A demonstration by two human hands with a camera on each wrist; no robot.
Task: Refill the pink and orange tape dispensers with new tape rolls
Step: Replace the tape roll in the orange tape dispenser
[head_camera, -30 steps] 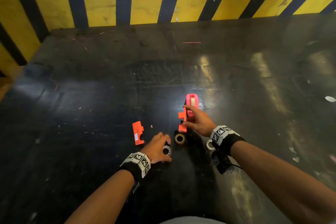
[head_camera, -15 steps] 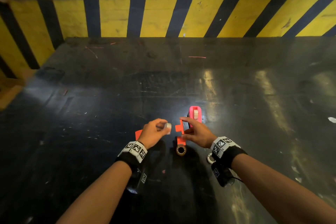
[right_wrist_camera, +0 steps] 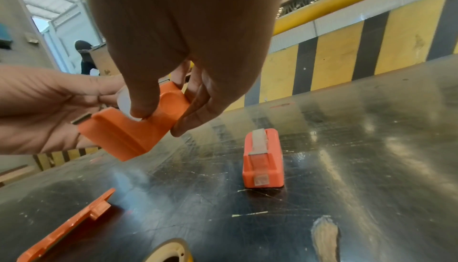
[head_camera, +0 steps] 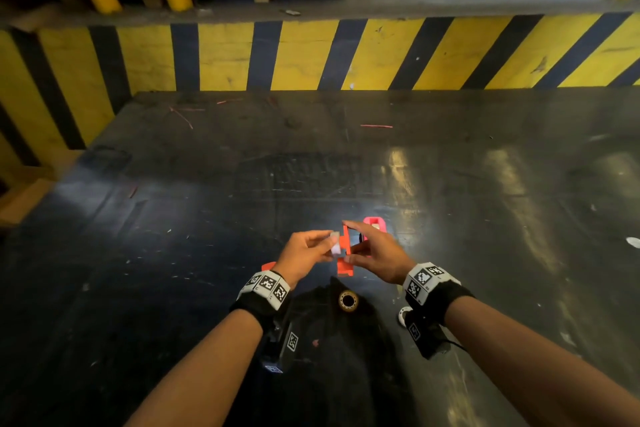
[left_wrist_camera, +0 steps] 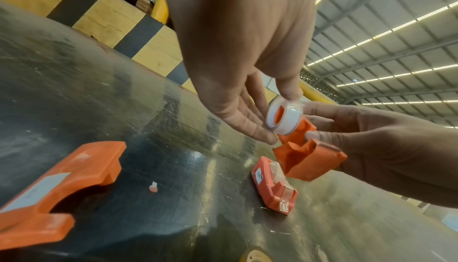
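Observation:
My left hand (head_camera: 322,247) pinches a white tape roll (head_camera: 335,244) between thumb and fingers. It holds the roll against the open orange dispenser body (head_camera: 345,265), which my right hand (head_camera: 355,240) grips above the table. In the left wrist view the tape roll (left_wrist_camera: 285,118) touches the top of the orange body (left_wrist_camera: 306,160). The pink dispenser (head_camera: 373,220) stands on the table just beyond my right hand, with clear tape over its top (right_wrist_camera: 260,148). The orange dispenser's loose cover (left_wrist_camera: 62,184) lies flat on the table to the left, mostly hidden behind my left wrist in the head view.
A brownish tape roll (head_camera: 347,300) lies on the dark table (head_camera: 173,288) below my hands. A white ring (head_camera: 402,314) sits by my right wrist. A small pink scrap (left_wrist_camera: 153,187) lies near the cover. A yellow-and-black striped wall (head_camera: 311,55) bounds the far edge.
My left hand picked the white roll up off the table and carried it right to the orange body. My right hand lifted that body a little.

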